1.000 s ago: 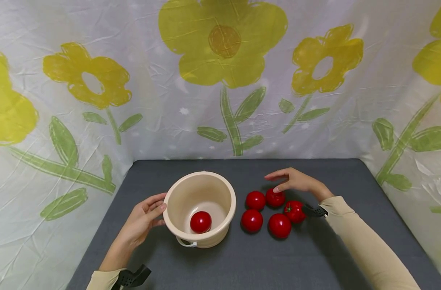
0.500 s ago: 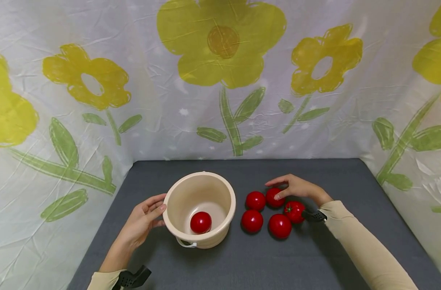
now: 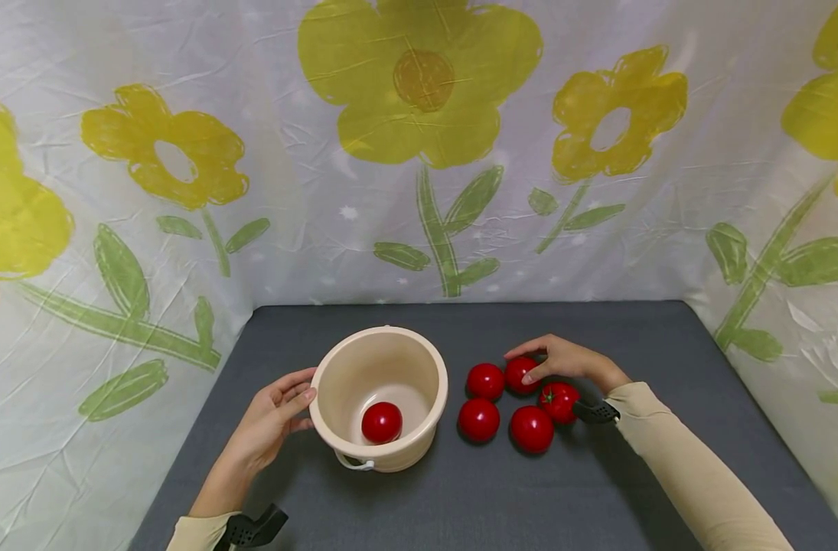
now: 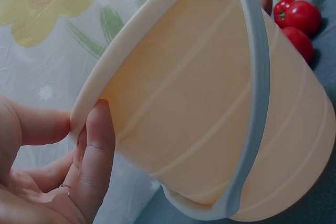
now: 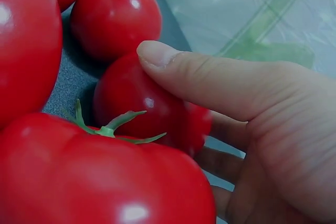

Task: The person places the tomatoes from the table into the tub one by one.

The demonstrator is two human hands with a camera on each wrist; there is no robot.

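A cream bucket stands on the table with one red tomato on its bottom. My left hand pinches the bucket's rim at the left, thumb on one side and fingers on the other. To the right of the bucket, my right hand holds the rearmost tomato of a loose group, with the thumb on its near side and the fingers around its far side. Close under that wrist sits a tomato with a green stem.
Three more tomatoes lie near the held one: one at its left, one in front by the bucket, one nearest me. The bucket's pale handle hangs down. A flowered cloth rises behind the dark table.
My right hand has come down onto the rear tomato and its fingers have closed around it. The left hand and the bucket have stayed in place.
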